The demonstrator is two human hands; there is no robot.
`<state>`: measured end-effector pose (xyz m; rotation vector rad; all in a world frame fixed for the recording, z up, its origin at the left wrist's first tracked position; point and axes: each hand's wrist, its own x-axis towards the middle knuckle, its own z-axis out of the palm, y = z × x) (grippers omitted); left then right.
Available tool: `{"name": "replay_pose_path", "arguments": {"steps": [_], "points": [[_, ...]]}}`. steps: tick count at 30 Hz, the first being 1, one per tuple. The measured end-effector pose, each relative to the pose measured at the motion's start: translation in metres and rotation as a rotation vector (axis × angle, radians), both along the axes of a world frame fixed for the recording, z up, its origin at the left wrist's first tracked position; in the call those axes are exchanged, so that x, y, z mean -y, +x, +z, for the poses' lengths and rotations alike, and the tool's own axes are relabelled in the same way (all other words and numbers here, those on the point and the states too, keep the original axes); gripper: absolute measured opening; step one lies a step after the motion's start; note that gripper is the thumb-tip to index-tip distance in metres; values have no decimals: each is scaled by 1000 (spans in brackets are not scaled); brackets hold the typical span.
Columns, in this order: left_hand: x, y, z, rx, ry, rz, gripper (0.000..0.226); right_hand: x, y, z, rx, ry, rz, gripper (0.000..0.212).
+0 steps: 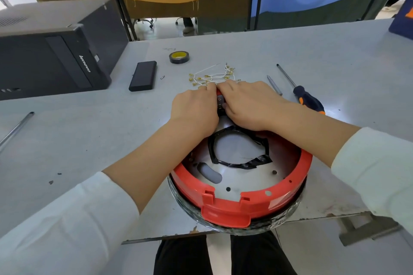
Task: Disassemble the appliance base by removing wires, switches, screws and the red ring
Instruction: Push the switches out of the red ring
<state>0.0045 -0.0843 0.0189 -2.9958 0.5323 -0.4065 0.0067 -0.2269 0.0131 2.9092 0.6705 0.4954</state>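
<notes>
Hands [194, 107] [248, 105] clasped on red ring [245, 203]

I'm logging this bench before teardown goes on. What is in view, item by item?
Red ring: one, red, on the base at the near table edge.
Base: one, silver plate with black tape, inside the ring.
Wires: a bundle, white with gold terminals, beyond the hands.
Tape roll: one, black and yellow, far centre.
Black block: one, left of the wires.
Computer: one, black, far left.
Screwdriver: one, black and orange handle, right.
Metal rods: one by the screwdriver, one far left.
Table: one, grey.
Left hand, right hand: gripping the ring's far side.
</notes>
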Motion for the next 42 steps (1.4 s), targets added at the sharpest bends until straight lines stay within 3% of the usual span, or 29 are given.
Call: {"name": "replay_pose_path", "arguments": {"steps": [15, 30, 42], "points": [[-2, 2, -1, 1, 43, -50, 30, 2, -1, -1, 14, -29, 15, 35], [5, 3, -5, 29, 45, 36, 36, -1, 0, -6, 43, -160, -49, 37], [-2, 2, 2, -37, -19, -40, 32, 0, -1, -2, -3, -15, -13, 54]]}}
